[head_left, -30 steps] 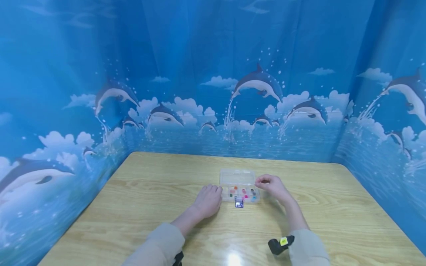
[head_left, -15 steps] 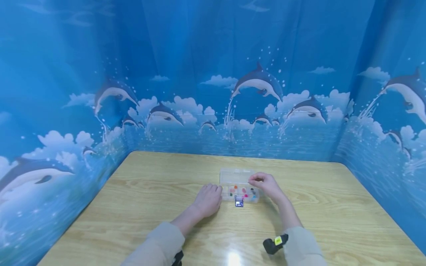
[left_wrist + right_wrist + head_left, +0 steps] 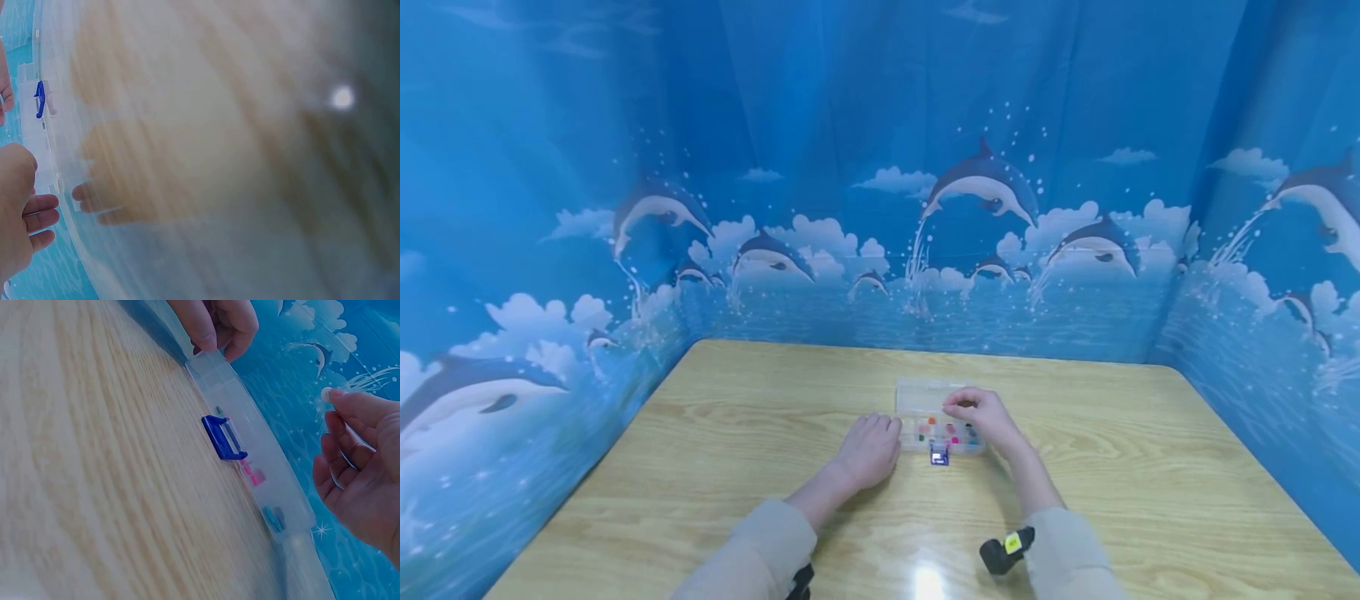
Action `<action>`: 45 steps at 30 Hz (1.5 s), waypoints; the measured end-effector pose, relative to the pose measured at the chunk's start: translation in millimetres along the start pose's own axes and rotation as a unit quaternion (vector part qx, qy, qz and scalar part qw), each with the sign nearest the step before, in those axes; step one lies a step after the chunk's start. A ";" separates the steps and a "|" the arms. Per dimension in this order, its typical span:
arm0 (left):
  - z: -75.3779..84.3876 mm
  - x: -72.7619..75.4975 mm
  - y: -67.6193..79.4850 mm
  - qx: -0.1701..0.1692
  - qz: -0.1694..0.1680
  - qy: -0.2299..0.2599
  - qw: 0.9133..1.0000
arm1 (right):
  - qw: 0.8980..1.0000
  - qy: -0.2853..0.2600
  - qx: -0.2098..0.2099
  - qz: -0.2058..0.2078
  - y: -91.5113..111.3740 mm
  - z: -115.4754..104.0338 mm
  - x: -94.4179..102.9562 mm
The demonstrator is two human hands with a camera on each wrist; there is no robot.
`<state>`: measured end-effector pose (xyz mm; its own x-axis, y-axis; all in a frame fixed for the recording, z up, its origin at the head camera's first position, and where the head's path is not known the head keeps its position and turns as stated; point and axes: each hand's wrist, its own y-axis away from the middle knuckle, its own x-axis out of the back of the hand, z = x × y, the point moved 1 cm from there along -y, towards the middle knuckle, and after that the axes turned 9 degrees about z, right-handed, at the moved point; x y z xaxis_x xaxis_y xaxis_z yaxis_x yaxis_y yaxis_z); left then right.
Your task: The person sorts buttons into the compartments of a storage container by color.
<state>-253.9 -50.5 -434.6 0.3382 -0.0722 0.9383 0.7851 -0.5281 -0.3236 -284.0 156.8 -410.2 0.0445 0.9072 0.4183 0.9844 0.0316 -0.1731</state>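
Note:
A clear plastic compartment box [image 3: 917,448] lies on the table with its lid [image 3: 917,396] raised at the back. Small orange, pink, green and dark pieces sit in its compartments. At the front is a blue-purple latch [image 3: 220,439]. My left hand [image 3: 870,452] grips the box's left end, thumb and fingers around the corner in the right wrist view. Above the box's right half, my right hand [image 3: 988,418] pinches a small white piece [image 3: 325,394] between thumb and index fingertips, too small to identify; the other fingers curl loosely.
The wooden table [image 3: 737,417] extends around the box on all sides. Behind it and at both sides hangs a blue curtain [image 3: 850,125] with dolphins. A black wrist camera [image 3: 1000,554] is strapped at the right sleeve.
My right hand has moved left from beside the box's right end to above its right half, fingertips still pinched together. The left hand and the box have stayed in place.

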 end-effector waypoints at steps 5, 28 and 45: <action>0.0 0.5 0.0 -0.001 0.003 0.001 1.000 | 1.000 -0.006 0.004 0.001 -0.7 -2.8 -7.8; 0.5 0.3 0.3 -0.003 0.012 0.006 1.000 | 0.999 -0.023 0.008 -0.025 -2.8 -3.6 -37.3; 0.1 0.9 0.6 0.002 0.007 0.011 1.000 | 0.999 -0.026 0.000 -0.038 -4.1 -4.1 -50.0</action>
<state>-253.0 -50.8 -434.0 0.3385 -0.0986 0.9358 0.7818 -0.5240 -0.3380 -289.5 109.6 -426.7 -0.0396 0.9225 0.3839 0.9847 0.1013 -0.1418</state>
